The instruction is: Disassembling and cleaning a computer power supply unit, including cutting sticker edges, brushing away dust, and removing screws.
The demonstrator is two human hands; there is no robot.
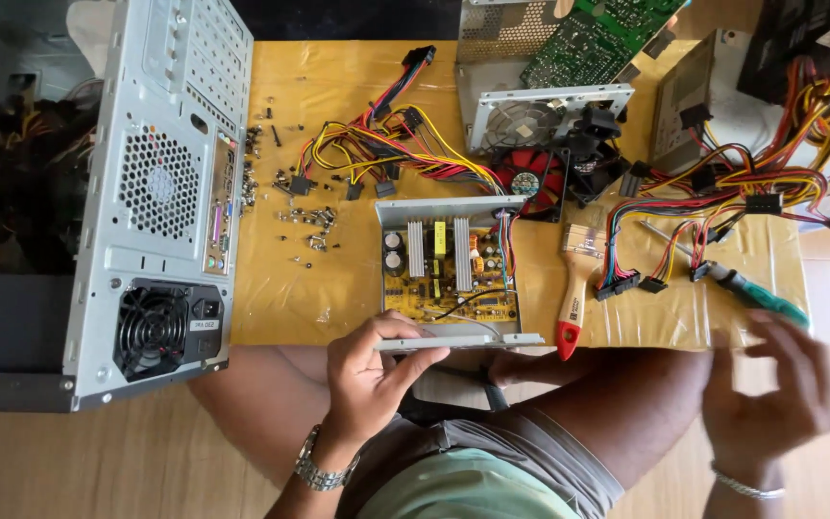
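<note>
An opened power supply [450, 264] lies on the yellow mat [290, 288], showing its circuit board, heat sinks and capacitors. My left hand [369, 373] grips the near metal edge of that case, thumb on top. A bundle of red, yellow and black cables [386, 149] runs from the board to the far left. My right hand [770, 384] hovers blurred at the right, fingers spread and holding nothing, close to a green-handled screwdriver [744, 286]. A paintbrush with a red handle [576, 288] lies just right of the power supply.
A grey computer tower case [160, 192] lies on its side at the left. Several loose screws [305, 216] are scattered on the mat. Behind stand another opened power supply [545, 111], a red fan [530, 181], a green circuit board [598, 38] and more cable bundles [751, 192].
</note>
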